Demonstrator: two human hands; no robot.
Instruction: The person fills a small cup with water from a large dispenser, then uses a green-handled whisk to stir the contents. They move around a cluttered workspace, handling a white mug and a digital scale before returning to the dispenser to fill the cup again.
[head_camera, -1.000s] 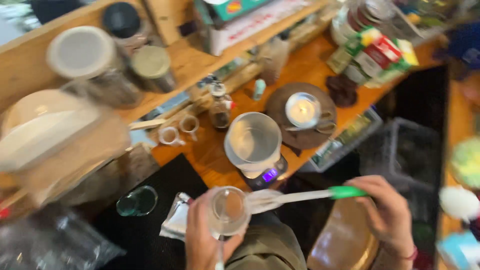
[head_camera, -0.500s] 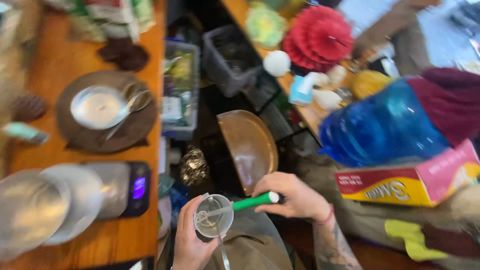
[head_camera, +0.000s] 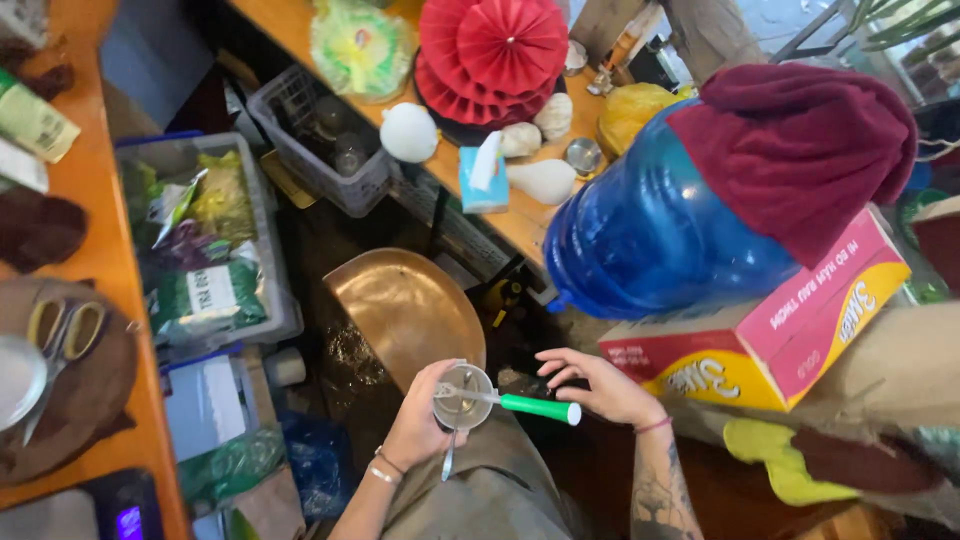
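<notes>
A small glass cup held over the lap, a green-handled tool laid across its rim

The glass cup (head_camera: 462, 396) is gripped around its side by the left hand (head_camera: 420, 425). The green-handled tool (head_camera: 520, 403) is held at its handle end by the right hand (head_camera: 595, 385), fingers loosely spread, grip closed on the handle. A copper bowl (head_camera: 405, 305) is seen just behind the cup, and a blue water jug (head_camera: 650, 230) rests to the right
</notes>
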